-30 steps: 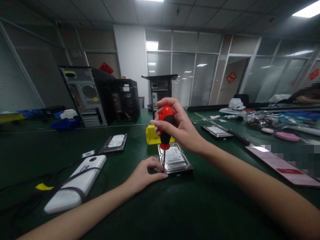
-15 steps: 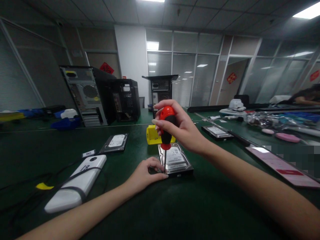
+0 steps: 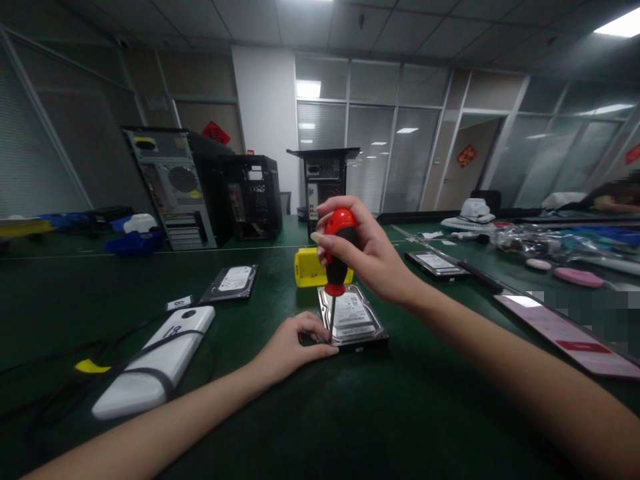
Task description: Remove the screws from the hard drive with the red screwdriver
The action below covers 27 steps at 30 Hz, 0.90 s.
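Note:
A silver hard drive (image 3: 353, 317) with a white label lies on the green table (image 3: 280, 427) in front of me. My right hand (image 3: 357, 250) is closed round the handle of a red and black screwdriver (image 3: 337, 267), its shaft pointing down to the drive's near left corner. At that corner my left hand (image 3: 300, 340) has its thumb and fingers round the drive's edge, beside the screwdriver tip. Just behind the drive stands a yellow tray (image 3: 306, 270) with small pieces in it.
Other hard drives lie at left (image 3: 233, 283) and right (image 3: 437, 265). A white case (image 3: 160, 363) with black cables is at the left. Computer towers (image 3: 173, 190) stand behind. Right are a pink panel (image 3: 565, 333) and plastic bags (image 3: 530, 243); a person's arm shows far right.
The screwdriver handle leans slightly more to the right, with my right hand round it. The whole view has shifted slightly. My left hand stays at the drive's corner.

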Each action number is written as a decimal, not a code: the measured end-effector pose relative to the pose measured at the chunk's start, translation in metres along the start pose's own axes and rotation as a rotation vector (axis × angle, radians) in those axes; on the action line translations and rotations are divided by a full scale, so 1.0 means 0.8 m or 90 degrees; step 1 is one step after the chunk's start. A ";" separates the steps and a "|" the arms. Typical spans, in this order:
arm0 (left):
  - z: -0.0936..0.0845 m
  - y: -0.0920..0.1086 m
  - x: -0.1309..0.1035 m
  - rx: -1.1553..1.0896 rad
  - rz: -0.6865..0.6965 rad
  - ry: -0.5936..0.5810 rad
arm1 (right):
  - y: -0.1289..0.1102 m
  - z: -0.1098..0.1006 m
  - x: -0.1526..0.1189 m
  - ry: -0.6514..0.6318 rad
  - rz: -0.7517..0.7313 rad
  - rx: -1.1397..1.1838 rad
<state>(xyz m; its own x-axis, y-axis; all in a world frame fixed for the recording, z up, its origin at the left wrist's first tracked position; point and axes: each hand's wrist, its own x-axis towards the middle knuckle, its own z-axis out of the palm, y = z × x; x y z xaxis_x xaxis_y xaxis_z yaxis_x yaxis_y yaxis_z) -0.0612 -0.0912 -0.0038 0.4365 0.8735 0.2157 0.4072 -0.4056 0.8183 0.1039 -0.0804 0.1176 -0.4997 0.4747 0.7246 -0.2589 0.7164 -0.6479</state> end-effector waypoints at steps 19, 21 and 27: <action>0.000 0.005 0.000 0.044 -0.013 0.006 | 0.003 -0.001 0.001 -0.013 0.014 0.037; 0.000 0.004 0.001 0.045 -0.009 0.006 | 0.004 -0.003 0.001 -0.024 0.026 0.061; -0.001 0.000 0.000 0.040 -0.012 0.006 | 0.000 0.000 -0.001 -0.052 0.013 0.033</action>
<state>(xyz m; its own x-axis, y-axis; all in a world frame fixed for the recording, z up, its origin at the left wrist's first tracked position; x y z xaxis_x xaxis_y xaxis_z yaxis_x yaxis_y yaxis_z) -0.0618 -0.0912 -0.0037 0.4213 0.8833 0.2059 0.4645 -0.4051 0.7875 0.1043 -0.0808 0.1168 -0.5710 0.4441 0.6904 -0.2894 0.6781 -0.6756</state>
